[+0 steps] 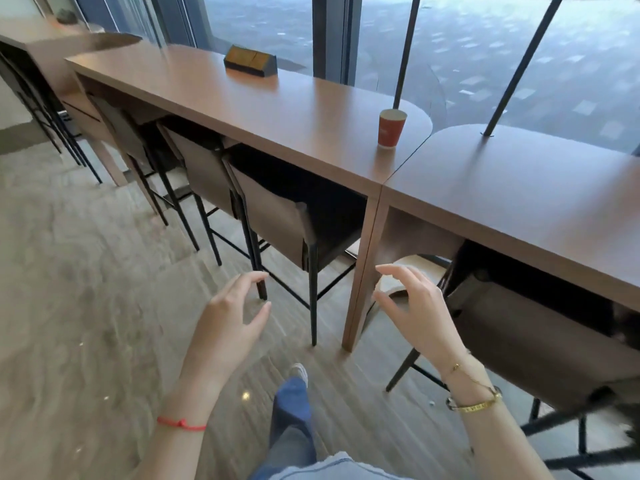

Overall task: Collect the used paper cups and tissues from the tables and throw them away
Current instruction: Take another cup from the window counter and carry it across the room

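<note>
The orange paper cup (392, 129) stands upright near the rounded end of the counter (277, 109), ahead and above both my hands. My right hand (412, 306) is nearer; its grip and my left hand's (228, 317) are loosely apart, empty.

Soft daylight enters through the windows (450, 46) behind the bench (277, 109), leaving a pale sheen along its top. The space beneath, around the stools (277, 216), lies in deep shadow. The wide lens bends straight edges near the borders. The floor (69, 271) at left and the far right edge are smeared with blur.
</note>
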Action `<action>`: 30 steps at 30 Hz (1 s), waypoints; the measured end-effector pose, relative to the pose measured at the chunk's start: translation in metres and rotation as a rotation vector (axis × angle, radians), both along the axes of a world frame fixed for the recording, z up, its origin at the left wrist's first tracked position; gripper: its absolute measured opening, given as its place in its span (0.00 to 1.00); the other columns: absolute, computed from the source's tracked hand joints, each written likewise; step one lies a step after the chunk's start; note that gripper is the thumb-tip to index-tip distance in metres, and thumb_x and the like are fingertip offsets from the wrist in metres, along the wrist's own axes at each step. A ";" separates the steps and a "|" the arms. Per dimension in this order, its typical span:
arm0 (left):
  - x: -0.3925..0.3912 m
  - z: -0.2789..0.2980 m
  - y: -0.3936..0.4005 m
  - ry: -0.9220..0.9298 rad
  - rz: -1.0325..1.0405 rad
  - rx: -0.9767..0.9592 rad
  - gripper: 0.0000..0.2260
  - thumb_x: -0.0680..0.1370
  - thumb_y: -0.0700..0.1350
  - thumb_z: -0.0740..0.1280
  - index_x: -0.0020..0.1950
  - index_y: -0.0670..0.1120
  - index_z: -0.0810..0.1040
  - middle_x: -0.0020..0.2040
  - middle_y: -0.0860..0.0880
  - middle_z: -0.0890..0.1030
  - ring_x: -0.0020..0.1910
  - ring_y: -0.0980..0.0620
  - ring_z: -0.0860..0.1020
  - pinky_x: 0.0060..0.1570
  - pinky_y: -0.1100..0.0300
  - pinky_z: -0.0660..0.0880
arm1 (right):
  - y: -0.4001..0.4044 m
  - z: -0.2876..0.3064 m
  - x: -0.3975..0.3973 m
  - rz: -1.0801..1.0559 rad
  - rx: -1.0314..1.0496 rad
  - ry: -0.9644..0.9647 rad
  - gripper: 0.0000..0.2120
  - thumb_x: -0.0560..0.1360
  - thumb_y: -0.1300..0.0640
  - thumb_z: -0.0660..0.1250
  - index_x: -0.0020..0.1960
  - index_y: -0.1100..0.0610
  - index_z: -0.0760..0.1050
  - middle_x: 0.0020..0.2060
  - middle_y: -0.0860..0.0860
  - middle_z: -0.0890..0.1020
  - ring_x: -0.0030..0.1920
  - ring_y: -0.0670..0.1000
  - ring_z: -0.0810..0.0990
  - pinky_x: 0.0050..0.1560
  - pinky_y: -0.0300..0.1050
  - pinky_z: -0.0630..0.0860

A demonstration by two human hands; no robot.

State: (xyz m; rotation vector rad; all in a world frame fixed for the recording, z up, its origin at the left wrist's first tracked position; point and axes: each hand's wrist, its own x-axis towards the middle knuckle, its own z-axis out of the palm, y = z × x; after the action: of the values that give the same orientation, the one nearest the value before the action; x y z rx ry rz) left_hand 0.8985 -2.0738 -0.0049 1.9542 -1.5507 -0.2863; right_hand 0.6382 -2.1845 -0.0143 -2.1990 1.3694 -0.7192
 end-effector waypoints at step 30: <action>0.070 0.013 -0.478 0.031 -0.364 0.005 0.18 0.76 0.47 0.69 0.66 0.53 0.73 0.62 0.59 0.76 0.62 0.61 0.73 0.65 0.57 0.70 | -0.451 0.016 0.086 -0.452 -0.028 -0.291 0.45 0.64 0.49 0.78 0.73 0.56 0.58 0.64 0.51 0.71 0.63 0.55 0.71 0.65 0.50 0.69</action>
State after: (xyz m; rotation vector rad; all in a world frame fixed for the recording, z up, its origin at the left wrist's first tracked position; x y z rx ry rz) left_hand 0.9686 -2.5519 0.0085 1.6530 -1.8815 -0.4680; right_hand 0.7240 -2.6360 0.0013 -1.7251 1.7179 -1.1704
